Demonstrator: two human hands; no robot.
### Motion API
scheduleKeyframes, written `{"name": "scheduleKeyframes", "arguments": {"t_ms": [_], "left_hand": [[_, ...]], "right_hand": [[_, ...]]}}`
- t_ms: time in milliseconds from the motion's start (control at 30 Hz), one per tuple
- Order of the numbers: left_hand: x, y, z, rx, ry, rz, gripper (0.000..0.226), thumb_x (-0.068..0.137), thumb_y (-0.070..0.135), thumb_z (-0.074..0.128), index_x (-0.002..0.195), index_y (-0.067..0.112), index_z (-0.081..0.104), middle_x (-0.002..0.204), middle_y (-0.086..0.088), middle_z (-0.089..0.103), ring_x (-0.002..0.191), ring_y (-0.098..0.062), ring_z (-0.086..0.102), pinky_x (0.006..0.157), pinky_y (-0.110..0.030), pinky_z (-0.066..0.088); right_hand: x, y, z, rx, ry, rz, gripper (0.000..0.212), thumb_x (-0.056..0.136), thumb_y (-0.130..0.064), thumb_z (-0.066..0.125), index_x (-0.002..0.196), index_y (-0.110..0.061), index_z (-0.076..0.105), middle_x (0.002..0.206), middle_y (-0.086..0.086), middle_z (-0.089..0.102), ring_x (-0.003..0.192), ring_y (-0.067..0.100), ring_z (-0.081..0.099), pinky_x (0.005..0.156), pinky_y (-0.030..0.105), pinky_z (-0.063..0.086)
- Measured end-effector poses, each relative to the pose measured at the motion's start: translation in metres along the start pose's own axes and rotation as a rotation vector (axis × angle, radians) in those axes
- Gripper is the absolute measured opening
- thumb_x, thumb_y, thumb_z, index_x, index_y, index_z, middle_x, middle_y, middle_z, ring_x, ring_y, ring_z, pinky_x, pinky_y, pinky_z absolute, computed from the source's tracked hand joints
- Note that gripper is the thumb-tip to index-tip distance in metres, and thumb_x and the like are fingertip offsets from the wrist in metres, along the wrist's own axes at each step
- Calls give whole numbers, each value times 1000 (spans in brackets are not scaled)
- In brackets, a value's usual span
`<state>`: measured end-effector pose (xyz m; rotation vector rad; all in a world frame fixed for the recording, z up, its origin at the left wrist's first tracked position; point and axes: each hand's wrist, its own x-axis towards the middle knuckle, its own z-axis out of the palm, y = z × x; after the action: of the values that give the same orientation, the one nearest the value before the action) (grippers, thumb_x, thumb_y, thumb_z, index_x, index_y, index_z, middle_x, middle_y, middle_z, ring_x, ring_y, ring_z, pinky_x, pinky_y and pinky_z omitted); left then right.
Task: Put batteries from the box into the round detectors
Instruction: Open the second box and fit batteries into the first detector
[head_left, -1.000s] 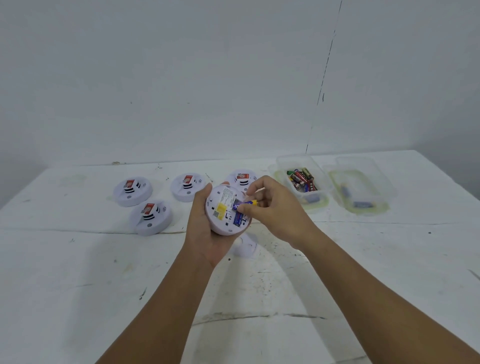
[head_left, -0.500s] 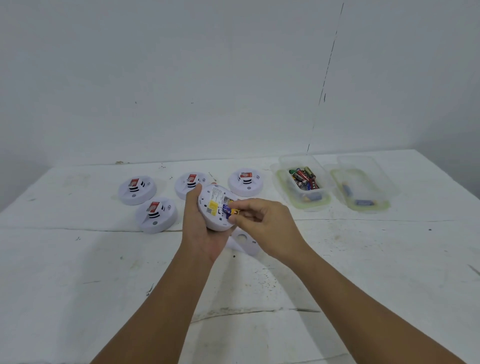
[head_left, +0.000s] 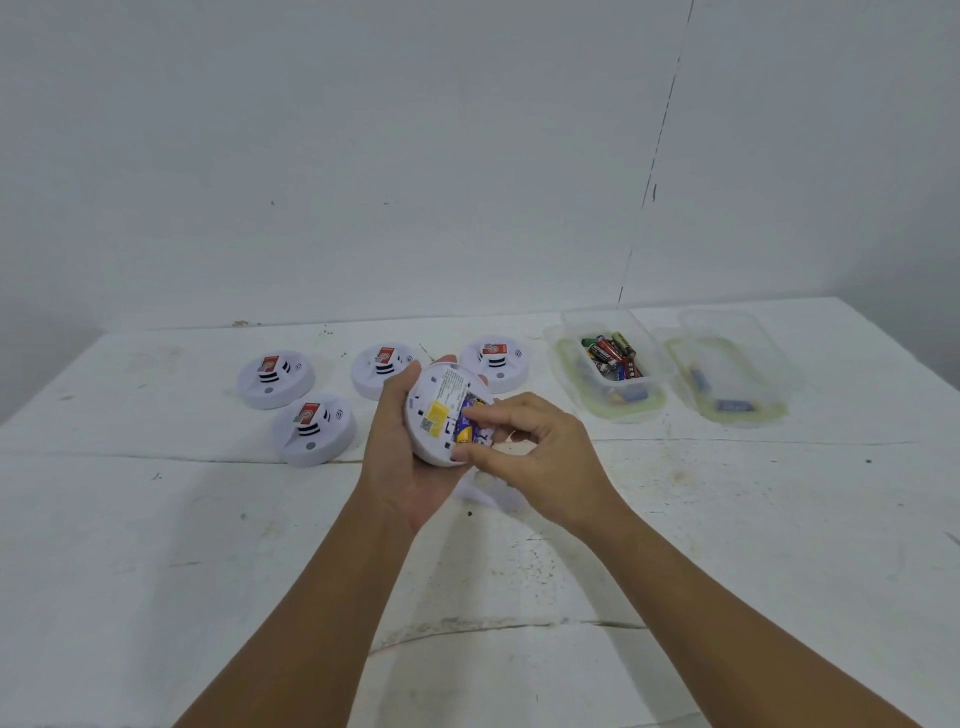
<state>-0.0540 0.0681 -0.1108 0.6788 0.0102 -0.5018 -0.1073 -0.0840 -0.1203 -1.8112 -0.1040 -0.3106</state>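
The left hand (head_left: 402, 447) holds a round white detector (head_left: 441, 415) above the table (head_left: 156, 545), back side turned up toward the viewer, thumb along its left edge and fingers curled behind it. A yellow sticker and a printed label show on that back. A blue and yellow battery (head_left: 466, 423) lies in the open compartment on the detector's right half. The right hand (head_left: 535, 457) is at that compartment with curled fingers: forefinger tip on the battery, thumb against the detector's lower rim. Whether it pinches the battery or only presses it cannot be told.

4 more detectors stand face up on the table behind the hands, each bearing a red label: 1 at far left (head_left: 275, 378), 1 nearer the viewer (head_left: 314, 430), 1 just behind the left hand (head_left: 382, 370), 1 behind the held detector on the right (head_left: 496, 361). A flat white piece (head_left: 493, 493) lies on the table under the hands, mostly hidden.

To the right, a clear plastic box (head_left: 608, 358) holds loose batteries (head_left: 612, 354), red, black and green, with some blue ones at its near end. Just beside it on the right lies a clear lid (head_left: 727, 379), with 2 small blue items showing through it.
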Motion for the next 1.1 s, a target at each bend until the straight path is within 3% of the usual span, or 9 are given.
{"name": "scheduleKeyframes", "arguments": {"t_ms": [233,400,533,667,833,900,967,1100], "left_hand": [[-4,-1,1,-78,-6,-54,47,98,50,52,132,18,59,117,-16,69,104,-31,69,88,-45,57],[-4,-2,0,-98,-18,-60,46,100,49,52,132,18,58,115,-15,69,105,-32,68,87,-44,58],[-3,-2,3,-108,-13,-45,45,100,48,53,129,16,62,118,-17,67,105,-32,67,81,-43,61],[1,-1,3,-96,6,-26,44,98,47,56,129,16,62,133,-18,58,120,-32,57,93,-44,55],[4,0,-3,-43,27,-13,43,99,48,56,129,19,63,141,-17,52,125,-31,51,114,-44,34],[4,0,-4,-25,30,-5,44,99,49,55,130,20,63,139,-16,53,118,-29,55,112,-40,32],[5,0,-3,-21,35,8,45,100,50,52,130,20,64,134,-15,56,107,-26,59,98,-38,38],[7,-1,-2,-45,27,15,47,100,49,49,132,18,62,132,-17,60,108,-28,61,106,-43,41]], "right_hand": [[6,-11,-3,-70,-61,-87,37,74,-27,94,109,-28,82,106,-17,65,117,4,61,95,32,55],[4,-10,-2,-101,-9,-206,39,71,-24,95,107,-21,80,102,-1,68,96,12,62,104,24,47],[3,-8,-3,-73,-13,-206,36,72,-25,95,104,-20,82,107,-7,68,107,8,65,108,28,48],[3,-2,-4,-61,8,-206,35,73,-28,94,106,-24,82,110,-12,69,112,11,66,99,28,53],[2,5,-2,-43,-15,-173,32,82,-28,88,113,-26,81,118,-16,69,119,7,64,100,29,54],[2,7,-1,-31,-16,-165,32,83,-28,87,114,-26,81,119,-16,69,119,8,65,100,31,55],[2,8,-1,-32,-7,-173,32,82,-27,87,113,-26,81,119,-16,69,118,8,65,100,32,55],[3,10,0,-58,52,-229,30,80,-27,89,108,-24,81,115,-17,72,112,9,67,98,32,54]]}}
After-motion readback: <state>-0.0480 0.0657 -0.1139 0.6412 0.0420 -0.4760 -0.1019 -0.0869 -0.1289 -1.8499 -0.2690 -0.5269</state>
